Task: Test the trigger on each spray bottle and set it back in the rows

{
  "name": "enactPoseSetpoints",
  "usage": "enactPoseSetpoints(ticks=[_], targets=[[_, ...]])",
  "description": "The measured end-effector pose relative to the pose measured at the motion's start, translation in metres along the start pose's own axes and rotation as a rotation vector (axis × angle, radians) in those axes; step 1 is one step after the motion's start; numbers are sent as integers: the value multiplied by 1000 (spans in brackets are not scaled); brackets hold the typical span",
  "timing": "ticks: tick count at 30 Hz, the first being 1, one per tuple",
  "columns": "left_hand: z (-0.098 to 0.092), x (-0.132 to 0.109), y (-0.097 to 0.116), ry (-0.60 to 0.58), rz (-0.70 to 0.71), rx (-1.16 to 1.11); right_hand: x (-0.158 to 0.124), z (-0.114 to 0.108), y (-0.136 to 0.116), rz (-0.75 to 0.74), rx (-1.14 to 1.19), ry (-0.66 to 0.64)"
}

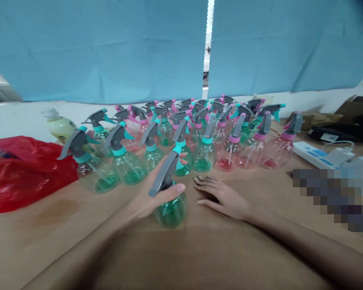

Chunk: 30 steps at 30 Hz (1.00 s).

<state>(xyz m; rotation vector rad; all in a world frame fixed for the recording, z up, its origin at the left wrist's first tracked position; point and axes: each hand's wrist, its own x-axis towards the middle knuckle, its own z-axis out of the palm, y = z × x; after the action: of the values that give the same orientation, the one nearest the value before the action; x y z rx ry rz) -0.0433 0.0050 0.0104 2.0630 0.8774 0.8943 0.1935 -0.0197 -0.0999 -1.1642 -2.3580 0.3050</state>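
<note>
My left hand [151, 197] is wrapped round the neck of a green spray bottle [172, 211] with a grey and turquoise trigger head. That bottle is in front of the others, near the middle of the view. My right hand [222, 195] lies flat on the table to its right, fingers spread and holding nothing. Just beyond the hands stand rows of clear spray bottles, among them a green one [204, 157] with a turquoise collar and a pink one [229, 155] with a pink collar. Many in the back rows are partly hidden.
A red plastic bag [33, 173] lies on the left, with a capped bottle of pale yellow liquid [59, 125] behind it. At the right are a white power strip [313, 155] and a black object [341, 133]. A blue cloth [109, 52] hangs behind the wooden table [169, 257].
</note>
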Motion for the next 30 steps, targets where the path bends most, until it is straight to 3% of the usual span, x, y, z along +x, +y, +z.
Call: enactPoseSetpoints(ticks=[3,8,13,17,20,23,30], targets=[[-1,0,1,-81,-16,-17,0,0,0,-5,12,4],[-1,2,5,-56,-14,-35,-4,1,-5,46,87,14],[1,1,8,-58,8,-68,2,1,-30,168,280,-25],[5,0,1,-75,62,-106,20,0,-58,32,451,-20],[8,-1,-3,-100,54,-113,32,4,-71,41,489,25],[9,-2,-2,-76,42,-130,38,9,-78,83,496,67],[8,-3,4,-5,22,-177,39,9,-83,30,584,130]])
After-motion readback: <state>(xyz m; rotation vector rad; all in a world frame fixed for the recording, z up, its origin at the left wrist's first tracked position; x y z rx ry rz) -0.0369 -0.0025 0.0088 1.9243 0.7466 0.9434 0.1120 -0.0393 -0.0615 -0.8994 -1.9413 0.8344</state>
